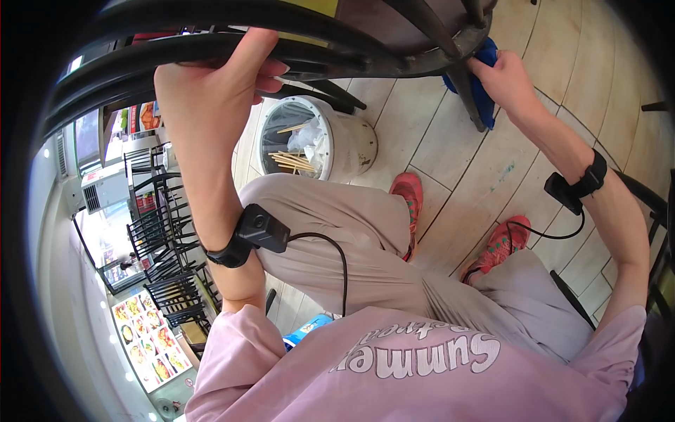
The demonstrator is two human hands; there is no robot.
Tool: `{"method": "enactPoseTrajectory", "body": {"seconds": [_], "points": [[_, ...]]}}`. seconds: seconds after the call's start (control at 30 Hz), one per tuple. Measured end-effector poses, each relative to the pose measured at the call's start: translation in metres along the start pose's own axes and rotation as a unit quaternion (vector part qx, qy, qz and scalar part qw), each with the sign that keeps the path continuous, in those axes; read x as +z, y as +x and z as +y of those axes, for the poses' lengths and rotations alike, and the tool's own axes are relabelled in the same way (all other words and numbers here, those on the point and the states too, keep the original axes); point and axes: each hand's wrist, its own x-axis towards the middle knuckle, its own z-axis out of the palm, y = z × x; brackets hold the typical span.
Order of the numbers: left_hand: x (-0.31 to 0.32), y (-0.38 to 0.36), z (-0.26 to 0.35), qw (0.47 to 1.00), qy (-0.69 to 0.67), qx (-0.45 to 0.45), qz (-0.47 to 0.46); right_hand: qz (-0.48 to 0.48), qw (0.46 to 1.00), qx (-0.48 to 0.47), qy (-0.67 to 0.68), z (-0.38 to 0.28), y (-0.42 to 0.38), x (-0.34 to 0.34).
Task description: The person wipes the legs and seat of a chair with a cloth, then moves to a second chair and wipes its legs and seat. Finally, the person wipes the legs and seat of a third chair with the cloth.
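A dark chair [330, 53] with curved back bars fills the top of the head view, tilted, its brown seat partly out of frame. My left hand [211, 84] is closed around one of its black back bars, with the thumb along the upper side. At the upper right, my right hand [503, 77] presses a blue cloth [484, 88] against a chair leg [465, 95]. Part of the cloth is behind that leg, and my right fingers are partly hidden by it.
A round white bin [358, 141] with a dark liner, wooden sticks and crumpled plastic stands on the tiled floor [450, 151] beside my knee. Several black chairs [165, 239] are at the left. My red shoes [408, 204] are below the chair.
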Motion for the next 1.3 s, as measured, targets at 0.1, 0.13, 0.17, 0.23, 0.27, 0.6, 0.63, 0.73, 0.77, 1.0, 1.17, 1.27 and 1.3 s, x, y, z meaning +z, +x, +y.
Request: {"method": "enactPoseTrajectory", "body": {"seconds": [0.1, 0.13, 0.17, 0.23, 0.27, 0.6, 0.63, 0.73, 0.77, 1.0, 1.17, 1.27, 1.3], "points": [[-0.001, 0.001, -0.006, 1.0, 0.011, 0.01, 0.005, -0.01, 0.996, -0.069, -0.052, 0.004, 0.008, -0.007], [0.0, 0.001, -0.006, 1.0, 0.026, 0.011, 0.007, -0.011, 0.996, -0.071, -0.051, 0.005, 0.011, -0.012], [0.0, 0.001, -0.005, 1.0, 0.023, 0.014, 0.006, -0.042, 0.996, -0.058, -0.061, 0.004, 0.016, -0.02], [0.0, 0.001, -0.006, 1.0, 0.014, 0.02, 0.004, -0.074, 0.992, -0.073, -0.072, -0.014, 0.014, -0.039], [0.0, 0.001, -0.007, 1.0, 0.006, 0.026, 0.0, -0.077, 0.992, -0.074, -0.073, -0.017, 0.016, -0.045], [-0.002, -0.002, -0.011, 1.0, -0.021, 0.018, -0.01, -0.041, 0.93, -0.339, -0.134, 0.022, -0.009, -0.054], [-0.002, -0.002, -0.012, 1.0, -0.021, 0.022, -0.009, -0.127, 0.907, -0.34, -0.214, 0.003, -0.01, -0.061], [0.0, -0.003, -0.008, 1.0, -0.024, 0.017, -0.004, -0.111, 0.821, -0.452, -0.332, 0.006, 0.004, -0.058], [0.0, -0.004, -0.007, 1.0, -0.027, 0.006, 0.0, -0.109, 0.82, -0.452, -0.333, 0.006, 0.007, -0.055], [-0.007, -0.003, -0.007, 0.999, -0.041, 0.015, -0.023, -0.06, 0.767, -0.483, -0.418, -0.018, 0.031, -0.03], [-0.027, -0.019, 0.006, 0.937, 0.152, -0.089, -0.301, -0.145, 0.768, -0.52, -0.343, -0.003, 0.068, -0.03], [-0.006, -0.011, -0.006, 0.874, 0.183, 0.0, -0.451, -0.167, 0.784, -0.483, -0.352, -0.017, 0.064, -0.028], [0.003, -0.007, -0.011, 0.834, 0.166, 0.013, -0.526, -0.187, 0.792, -0.462, -0.352, -0.02, 0.064, -0.028]]}}
